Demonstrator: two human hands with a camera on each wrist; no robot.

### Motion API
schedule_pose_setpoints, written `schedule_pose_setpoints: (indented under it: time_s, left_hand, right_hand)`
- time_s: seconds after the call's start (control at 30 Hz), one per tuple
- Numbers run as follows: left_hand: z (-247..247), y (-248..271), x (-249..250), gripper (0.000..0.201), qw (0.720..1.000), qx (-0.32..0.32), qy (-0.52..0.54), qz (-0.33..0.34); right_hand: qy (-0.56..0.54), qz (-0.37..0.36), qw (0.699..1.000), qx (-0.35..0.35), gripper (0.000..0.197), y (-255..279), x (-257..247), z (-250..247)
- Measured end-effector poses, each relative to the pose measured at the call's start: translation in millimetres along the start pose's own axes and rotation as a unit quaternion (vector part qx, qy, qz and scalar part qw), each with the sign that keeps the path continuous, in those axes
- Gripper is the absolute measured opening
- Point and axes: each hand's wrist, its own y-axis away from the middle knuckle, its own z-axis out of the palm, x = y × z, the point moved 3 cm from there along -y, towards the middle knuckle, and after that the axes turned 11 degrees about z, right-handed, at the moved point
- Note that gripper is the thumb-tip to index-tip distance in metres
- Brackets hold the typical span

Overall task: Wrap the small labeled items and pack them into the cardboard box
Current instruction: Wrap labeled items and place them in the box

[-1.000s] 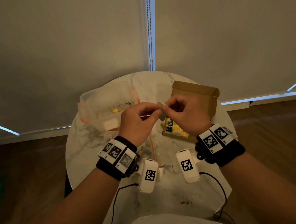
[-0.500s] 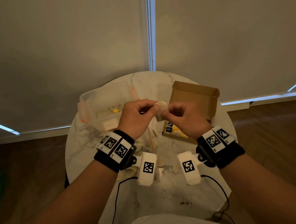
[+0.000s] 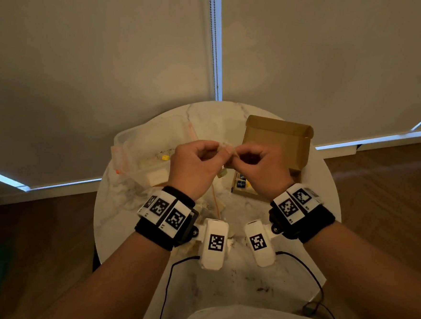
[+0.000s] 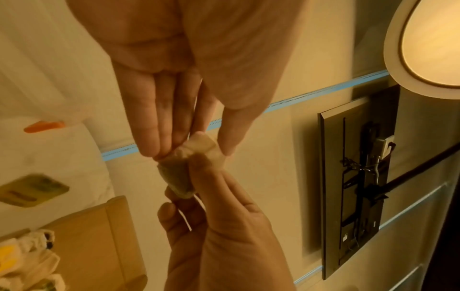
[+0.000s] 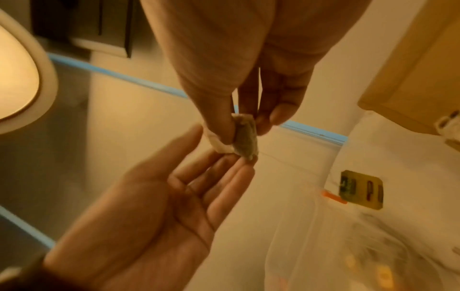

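Note:
Above the round table both hands meet on one small tea-bag-like item [image 4: 178, 177], half covered by white wrapping [image 4: 206, 145]. My right hand [image 5: 244, 128] pinches the item [image 5: 246, 139] between thumb and fingers. My left hand [image 4: 194, 151] lies palm open, its straight fingertips [image 5: 236, 163] touching the item from the other side. A yellow-green label [image 5: 361, 189] hangs from it on a thin thread. In the head view the item [image 3: 226, 148] is mostly hidden between the left hand [image 3: 215, 149] and the right hand [image 3: 239, 154]. The cardboard box [image 3: 277, 144] stands open just behind the right hand.
Several wrapped items [image 4: 25, 256] lie in the box's near end [image 3: 241, 184]. A clear plastic container [image 3: 150, 152] with orange clips sits at the table's left. Scraps and crumbs lie on the marble table [image 3: 245, 281]. Cables trail over its near edge.
The hands have stayed together over the table and risen slightly. The white bundle that showed plainly between them half a second ago is now mostly covered by fingertips.

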Motion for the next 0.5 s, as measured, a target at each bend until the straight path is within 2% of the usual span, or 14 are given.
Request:
schedule_pose_setpoints:
  time_s: [0.1,0.17,0.23,0.3,0.43,0.5]
  left_hand:
    - [4,-1,4,0.007,0.999,-0.005,0.035,-0.005]
    - [5,-1,4,0.004,0.999,-0.005,0.042,-0.011]
    - [4,-2,2,0.011,0.999,-0.002,0.036,-0.014]
    - [3,-4,0,0.016,1.0,-0.001,0.009,-0.006]
    - [-2,-9,5,0.007,0.999,-0.016,-0.031,0.028]
    - [-4,-12,10,0.008,0.998,-0.034,-0.035,0.051]
  right_hand:
    - [0.041,-0.056,0.997,0.024,0.004,2,-2,4]
    - [0.03,-0.053,0.997,0.043,0.003,0,-1,3]
    - [0.02,-0.042,0.998,0.051,0.005,-1,0,1]
    - [0.002,-0.018,0.999,0.039,0.007,-2,1,0]
    - [-0.07,0.032,0.997,-0.012,0.01,-2,0,-3]
    - [-0.115,0.057,0.99,-0.059,0.023,-2,4,-2]
